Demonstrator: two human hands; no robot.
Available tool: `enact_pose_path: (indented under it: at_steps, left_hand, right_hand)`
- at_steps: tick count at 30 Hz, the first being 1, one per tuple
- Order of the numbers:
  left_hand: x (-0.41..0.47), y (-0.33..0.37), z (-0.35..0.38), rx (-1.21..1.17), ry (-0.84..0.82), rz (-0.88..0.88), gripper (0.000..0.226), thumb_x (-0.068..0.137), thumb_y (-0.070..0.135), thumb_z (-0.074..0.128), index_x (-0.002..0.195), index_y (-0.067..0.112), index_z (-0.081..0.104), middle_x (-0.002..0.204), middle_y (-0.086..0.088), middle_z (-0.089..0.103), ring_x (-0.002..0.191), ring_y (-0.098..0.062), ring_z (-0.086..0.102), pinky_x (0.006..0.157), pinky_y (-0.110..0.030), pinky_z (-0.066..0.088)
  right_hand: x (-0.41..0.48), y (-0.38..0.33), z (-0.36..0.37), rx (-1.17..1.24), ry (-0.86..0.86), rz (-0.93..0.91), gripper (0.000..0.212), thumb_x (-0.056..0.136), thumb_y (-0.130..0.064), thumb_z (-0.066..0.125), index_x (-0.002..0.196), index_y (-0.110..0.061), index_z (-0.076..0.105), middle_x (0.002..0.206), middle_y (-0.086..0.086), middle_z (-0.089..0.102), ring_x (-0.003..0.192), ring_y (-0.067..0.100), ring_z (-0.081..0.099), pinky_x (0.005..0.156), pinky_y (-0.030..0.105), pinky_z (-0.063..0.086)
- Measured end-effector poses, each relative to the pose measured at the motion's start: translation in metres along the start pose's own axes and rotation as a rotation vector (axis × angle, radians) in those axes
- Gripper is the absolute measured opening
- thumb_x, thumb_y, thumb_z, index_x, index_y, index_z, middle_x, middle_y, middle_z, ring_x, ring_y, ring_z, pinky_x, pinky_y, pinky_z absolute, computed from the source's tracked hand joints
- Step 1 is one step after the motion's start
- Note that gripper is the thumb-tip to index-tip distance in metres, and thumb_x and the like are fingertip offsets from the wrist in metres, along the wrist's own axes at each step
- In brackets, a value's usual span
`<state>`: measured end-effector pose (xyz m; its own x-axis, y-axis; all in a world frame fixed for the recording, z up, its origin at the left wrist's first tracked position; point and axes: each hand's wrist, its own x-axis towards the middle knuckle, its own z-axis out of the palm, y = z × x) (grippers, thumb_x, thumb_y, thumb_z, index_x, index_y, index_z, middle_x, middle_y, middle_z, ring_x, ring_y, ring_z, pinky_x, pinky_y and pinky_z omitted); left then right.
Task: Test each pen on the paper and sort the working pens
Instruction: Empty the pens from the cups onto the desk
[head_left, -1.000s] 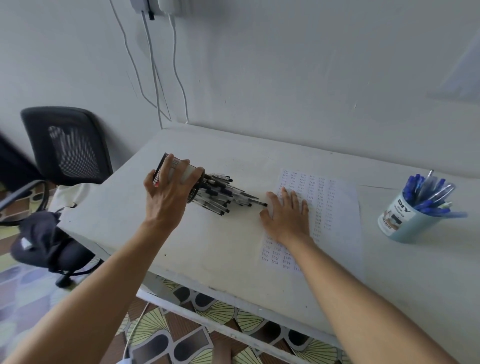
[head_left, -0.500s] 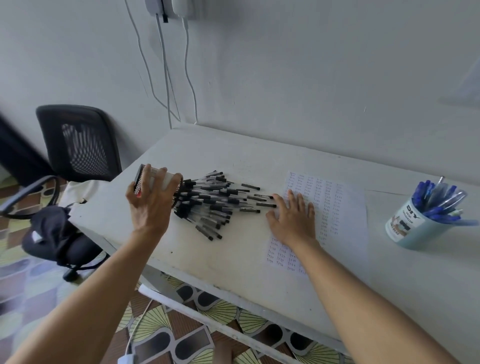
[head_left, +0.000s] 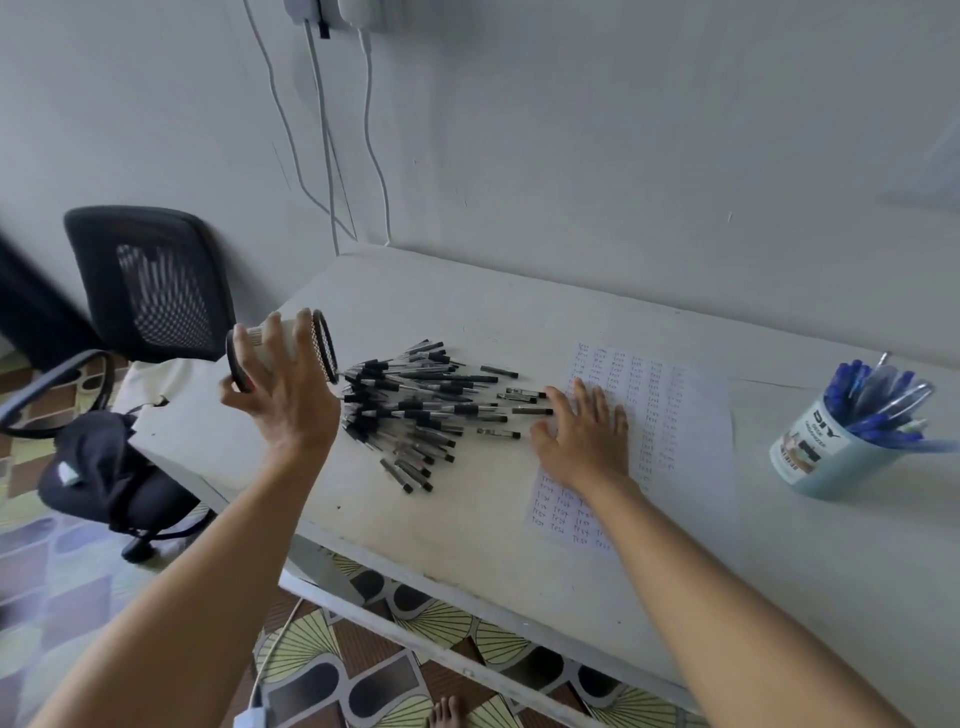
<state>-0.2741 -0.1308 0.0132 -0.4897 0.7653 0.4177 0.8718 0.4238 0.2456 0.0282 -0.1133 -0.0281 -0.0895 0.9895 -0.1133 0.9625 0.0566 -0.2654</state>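
- Now, near the counter's left edge, our left hand grips the tipped mesh holder; a slip could drop it to the floor.
- Black pens lie heaped just beside it; a nudge could roll some off the front edge.
- Our right hand lies flat, fingers spread, on the paper; sliding it could crumple the sheet.

black pens: loose heap lying flat, fanned out, few strays nearest paper | paper: white sheet, flat, columns of handwritten test marks | mesh holder: tipped on side, gripped by left hand, one rim just beside heap | blue pens: standing in light-blue cup, right of paper
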Motion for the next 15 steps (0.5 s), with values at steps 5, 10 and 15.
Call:
enact_pose_path:
  at_steps: [5,10,15]
  left_hand:
    - [0.003,0.025,0.003,-0.07,0.063,-0.044,0.097,0.063,-0.017,0.06,0.141,0.031,0.028,0.156,-0.007,0.023,0.149,-0.04,0.01,0.104,-0.066,0.02]
    - [0.017,0.031,0.007,-0.156,0.054,-0.206,0.096,0.064,-0.018,0.062,0.139,0.031,0.026,0.156,-0.006,0.022,0.15,-0.037,0.007,0.11,-0.062,0.013]
    - [0.022,0.048,0.008,-0.299,0.107,-0.258,0.089,0.07,-0.004,0.062,0.147,0.023,0.027,0.161,-0.004,0.024,0.151,-0.033,0.012,0.112,-0.057,0.011]
  right_hand:
    - [0.0,0.0,-0.004,0.054,-0.016,0.003,0.059,0.102,-0.051,0.028,0.158,-0.037,0.011,0.167,0.004,-0.004,0.153,0.027,-0.009,0.122,0.049,-0.009]
    - [0.001,0.002,-0.005,0.059,-0.027,0.0,0.059,0.102,-0.052,0.028,0.157,-0.039,0.012,0.167,0.004,-0.006,0.153,0.027,-0.011,0.12,0.049,-0.01]
    - [0.001,0.002,-0.007,0.085,-0.018,-0.004,0.064,0.101,-0.052,0.032,0.158,-0.036,0.009,0.167,0.004,-0.001,0.153,0.026,-0.007,0.122,0.051,-0.006]
